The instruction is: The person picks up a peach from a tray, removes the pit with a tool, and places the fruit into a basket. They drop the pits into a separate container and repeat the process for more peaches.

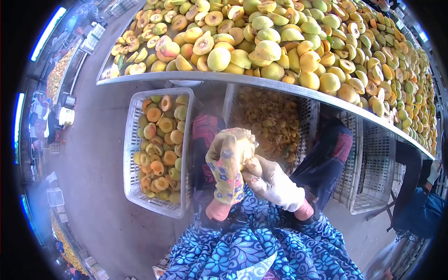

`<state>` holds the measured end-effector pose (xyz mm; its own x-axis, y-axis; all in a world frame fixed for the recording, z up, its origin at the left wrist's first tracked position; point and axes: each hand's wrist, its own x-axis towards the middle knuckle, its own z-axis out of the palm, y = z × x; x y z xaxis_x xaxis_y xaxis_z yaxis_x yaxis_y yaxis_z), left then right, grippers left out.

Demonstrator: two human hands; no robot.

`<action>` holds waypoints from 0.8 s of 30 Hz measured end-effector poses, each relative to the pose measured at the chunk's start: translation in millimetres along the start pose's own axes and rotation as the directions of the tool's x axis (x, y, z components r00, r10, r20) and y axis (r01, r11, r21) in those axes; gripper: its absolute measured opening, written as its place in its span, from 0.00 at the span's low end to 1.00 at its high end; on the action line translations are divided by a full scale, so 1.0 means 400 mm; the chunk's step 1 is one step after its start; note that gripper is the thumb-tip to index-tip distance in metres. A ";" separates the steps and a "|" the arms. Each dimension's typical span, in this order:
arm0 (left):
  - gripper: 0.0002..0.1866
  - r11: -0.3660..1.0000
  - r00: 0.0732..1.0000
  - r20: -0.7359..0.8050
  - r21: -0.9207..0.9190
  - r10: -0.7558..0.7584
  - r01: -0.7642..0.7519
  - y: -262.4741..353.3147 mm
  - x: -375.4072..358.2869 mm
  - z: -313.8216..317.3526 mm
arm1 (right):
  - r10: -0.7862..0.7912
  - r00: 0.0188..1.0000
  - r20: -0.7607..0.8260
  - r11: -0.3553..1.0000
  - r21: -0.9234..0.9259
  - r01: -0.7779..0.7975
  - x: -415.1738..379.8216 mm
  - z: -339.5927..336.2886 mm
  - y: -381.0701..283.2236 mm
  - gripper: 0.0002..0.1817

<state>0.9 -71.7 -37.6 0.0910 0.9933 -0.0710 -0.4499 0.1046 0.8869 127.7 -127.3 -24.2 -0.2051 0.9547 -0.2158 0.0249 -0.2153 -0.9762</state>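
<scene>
My left hand, in a flowered glove, is closed with its fingers curled at the centre of the view. Against it is my right hand, in a whitish glove, its thumb and fingers pressed together. What lies between the hands is too hidden to name. Beyond them, halved and whole yellow-green fruits cover a metal-edged table. To the left of my hands stands a white crate of halved fruits. A crate behind my hands holds small fruit pieces.
Empty-looking white crates stand at the right. A co-worker's gloved hand and dark blue clothing show at the far right. Other people and fruit-covered tables are at the far left, across the grey floor.
</scene>
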 end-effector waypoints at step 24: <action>0.09 0.944 0.996 -0.077 0.323 -0.050 0.072 -0.013 0.056 0.045 | -0.183 0.967 0.177 0.982 -0.016 0.189 0.088 -0.073 0.094 0.15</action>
<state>21.3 -50.9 -35.8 0.0451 0.9877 -0.1499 -0.1307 0.1546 0.9793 149.9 -95.8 -69.1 -0.3758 0.9264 -0.0260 0.0017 -0.0274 -0.9996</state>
